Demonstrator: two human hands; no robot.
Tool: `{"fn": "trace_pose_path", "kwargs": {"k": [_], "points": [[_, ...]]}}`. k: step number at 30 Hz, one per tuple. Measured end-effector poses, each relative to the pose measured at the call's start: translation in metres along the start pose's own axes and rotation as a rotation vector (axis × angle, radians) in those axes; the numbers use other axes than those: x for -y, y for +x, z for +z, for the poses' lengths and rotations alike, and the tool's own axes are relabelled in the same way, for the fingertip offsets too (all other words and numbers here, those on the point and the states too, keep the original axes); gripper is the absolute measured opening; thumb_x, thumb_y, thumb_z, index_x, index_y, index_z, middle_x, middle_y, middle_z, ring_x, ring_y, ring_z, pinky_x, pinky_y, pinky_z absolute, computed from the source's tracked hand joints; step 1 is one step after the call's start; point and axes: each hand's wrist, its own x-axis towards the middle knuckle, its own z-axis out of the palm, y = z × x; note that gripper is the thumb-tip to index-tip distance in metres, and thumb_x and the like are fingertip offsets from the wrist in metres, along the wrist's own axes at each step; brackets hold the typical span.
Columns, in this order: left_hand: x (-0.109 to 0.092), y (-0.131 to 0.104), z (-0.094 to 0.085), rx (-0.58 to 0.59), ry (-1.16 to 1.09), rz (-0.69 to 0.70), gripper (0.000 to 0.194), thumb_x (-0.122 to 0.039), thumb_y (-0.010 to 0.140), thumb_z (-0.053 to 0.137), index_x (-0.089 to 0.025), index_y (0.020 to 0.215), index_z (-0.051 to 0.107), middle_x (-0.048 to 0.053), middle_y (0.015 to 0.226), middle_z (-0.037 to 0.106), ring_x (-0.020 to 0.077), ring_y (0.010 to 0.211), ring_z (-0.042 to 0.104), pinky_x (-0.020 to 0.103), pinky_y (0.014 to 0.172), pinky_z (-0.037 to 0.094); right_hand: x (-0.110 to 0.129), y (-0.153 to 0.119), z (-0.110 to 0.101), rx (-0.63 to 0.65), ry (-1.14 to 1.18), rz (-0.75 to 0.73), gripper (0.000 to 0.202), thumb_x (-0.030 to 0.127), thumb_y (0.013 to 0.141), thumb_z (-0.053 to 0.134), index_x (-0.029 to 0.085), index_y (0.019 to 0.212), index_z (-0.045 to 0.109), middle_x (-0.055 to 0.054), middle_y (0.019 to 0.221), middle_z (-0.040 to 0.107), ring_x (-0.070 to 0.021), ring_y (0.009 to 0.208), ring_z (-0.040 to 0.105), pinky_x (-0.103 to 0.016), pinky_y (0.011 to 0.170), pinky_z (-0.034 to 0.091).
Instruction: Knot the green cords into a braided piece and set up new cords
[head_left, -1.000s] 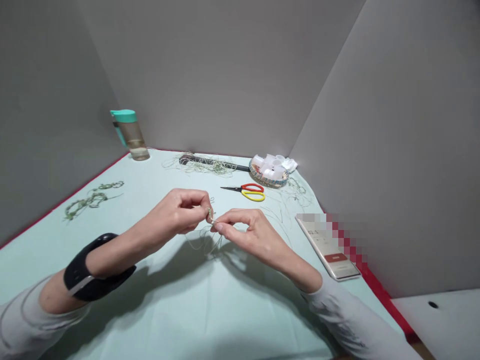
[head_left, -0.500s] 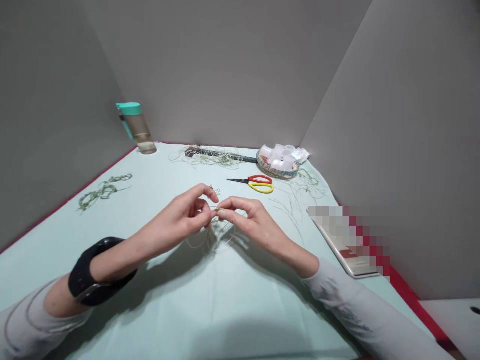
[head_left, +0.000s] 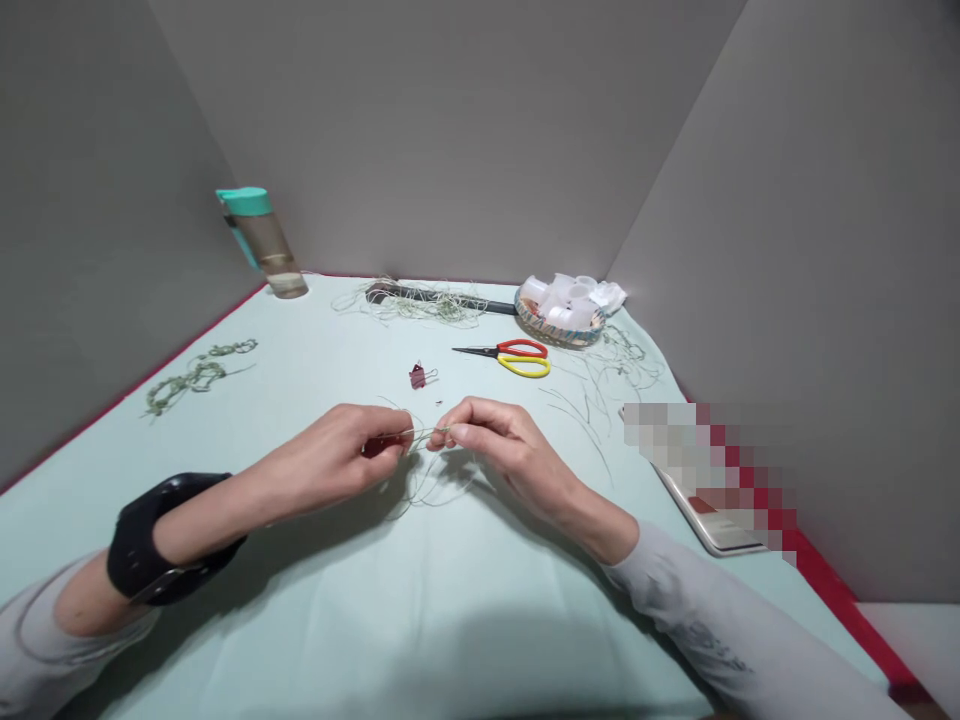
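- Two-handed, pinching thin green strands (head_left: 423,437) above the middle of the table (head_left: 337,620).
- Curling the left hand (head_left: 351,450) almost closed around one part of the green strands.
- Closing the thumb and fingertips of the right hand (head_left: 517,450) on another part.
- Letting loose parts of the green strands trail between and below the hands.
- Working near a dark red clip (head_left: 418,376) and, farther off, red-and-yellow scissors (head_left: 525,358).

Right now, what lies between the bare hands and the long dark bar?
In the head view, a dark red binder clip and, nearer the right hand, a tiny dark speck, on mint-green cloth.
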Motion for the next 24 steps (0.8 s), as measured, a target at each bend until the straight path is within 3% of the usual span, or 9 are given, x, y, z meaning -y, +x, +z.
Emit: {"fn": "trace_pose_path", "kwargs": {"k": [4, 7, 9, 12, 15, 17, 19, 22, 24], "points": [[0.001, 0.001, 0.002, -0.052, -0.095, -0.014, 0.013, -0.032, 0.079, 0.061, -0.022, 0.071, 0.063, -0.002, 0.069, 0.057, 0.0161, 0.067, 0.046, 0.029, 0.064, 0.034, -0.006, -0.003, 0.005, -0.002, 0.061, -0.010, 0.019, 0.036, 0.099, 0.069, 0.022, 0.087, 0.063, 0.000, 0.085, 0.073, -0.0160, 0.083, 0.062, -0.032, 0.085, 0.047], [0.001, 0.002, 0.000, -0.083, -0.251, -0.048, 0.016, -0.037, 0.080, 0.068, -0.021, 0.077, 0.069, -0.002, 0.068, 0.058, 0.0154, 0.064, 0.045, 0.029, 0.061, 0.036, -0.007, -0.005, 0.006, 0.028, 0.123, 0.031, 0.025, 0.043, 0.101, 0.067, 0.025, 0.090, 0.054, 0.009, 0.062, 0.052, -0.0120, 0.060, 0.051, -0.031, 0.076, 0.051], [0.002, 0.002, -0.003, -0.120, -0.373, -0.068, 0.016, -0.037, 0.081, 0.069, -0.021, 0.079, 0.070, 0.000, 0.074, 0.062, 0.0154, 0.065, 0.048, 0.029, 0.062, 0.040, -0.006, -0.005, 0.005, 0.042, 0.131, 0.074, 0.029, 0.046, 0.099, 0.071, 0.025, 0.090, 0.054, 0.013, 0.058, 0.039, -0.0093, 0.050, 0.041, -0.027, 0.062, 0.046], [0.004, 0.000, -0.009, -0.146, -0.545, -0.065, 0.015, -0.037, 0.079, 0.065, -0.022, 0.074, 0.066, 0.007, 0.099, 0.072, 0.0212, 0.087, 0.063, 0.033, 0.077, 0.053, -0.003, -0.004, 0.000, 0.035, 0.102, 0.120, 0.029, 0.046, 0.096, 0.074, 0.023, 0.089, 0.058, 0.013, 0.056, 0.036, -0.0085, 0.048, 0.038, -0.023, 0.054, 0.035], [0.005, -0.003, -0.013, -0.059, -0.633, -0.063, 0.024, -0.043, 0.079, 0.061, -0.024, 0.067, 0.055, 0.008, 0.079, 0.066, 0.0245, 0.081, 0.065, 0.039, 0.078, 0.057, 0.001, 0.000, -0.007, 0.015, 0.071, 0.122, 0.030, 0.046, 0.094, 0.076, 0.022, 0.086, 0.060, 0.011, 0.055, 0.038, -0.0107, 0.054, 0.045, -0.023, 0.055, 0.034], [0.005, -0.006, -0.016, 0.015, -0.620, -0.081, 0.029, -0.047, 0.082, 0.059, -0.025, 0.065, 0.050, 0.000, 0.056, 0.047, 0.0191, 0.056, 0.049, 0.036, 0.061, 0.051, 0.005, 0.001, -0.014, 0.017, 0.062, 0.122, 0.031, 0.048, 0.093, 0.075, 0.022, 0.085, 0.059, 0.011, 0.054, 0.037, -0.0107, 0.053, 0.044, -0.023, 0.056, 0.037], [0.004, -0.009, -0.022, 0.050, -0.552, -0.101, 0.033, -0.049, 0.084, 0.061, -0.025, 0.063, 0.050, -0.004, 0.052, 0.035, 0.0140, 0.049, 0.032, 0.031, 0.050, 0.037, 0.012, 0.001, -0.022, 0.044, 0.052, 0.137, 0.031, 0.046, 0.091, 0.075, 0.023, 0.085, 0.057, 0.012, 0.056, 0.034, -0.0088, 0.050, 0.034, -0.024, 0.054, 0.036], [0.003, -0.020, -0.036, -0.002, -0.376, -0.118, 0.038, -0.049, 0.085, 0.068, -0.022, 0.061, 0.056, -0.002, 0.060, 0.043, 0.0121, 0.053, 0.035, 0.026, 0.049, 0.032, 0.026, -0.003, -0.034, 0.071, 0.011, 0.147, 0.029, 0.042, 0.089, 0.076, 0.022, 0.081, 0.056, 0.011, 0.062, 0.032, -0.0068, 0.051, 0.021, -0.022, 0.048, 0.023], [0.008, -0.030, -0.048, -0.130, -0.242, -0.113, 0.038, -0.047, 0.083, 0.075, -0.020, 0.059, 0.061, 0.000, 0.062, 0.052, 0.0131, 0.056, 0.045, 0.024, 0.052, 0.038, 0.035, -0.007, -0.039, 0.055, -0.032, 0.135, 0.027, 0.040, 0.089, 0.074, 0.021, 0.080, 0.056, 0.009, 0.065, 0.033, -0.0072, 0.054, 0.020, -0.023, 0.048, 0.017]]}}
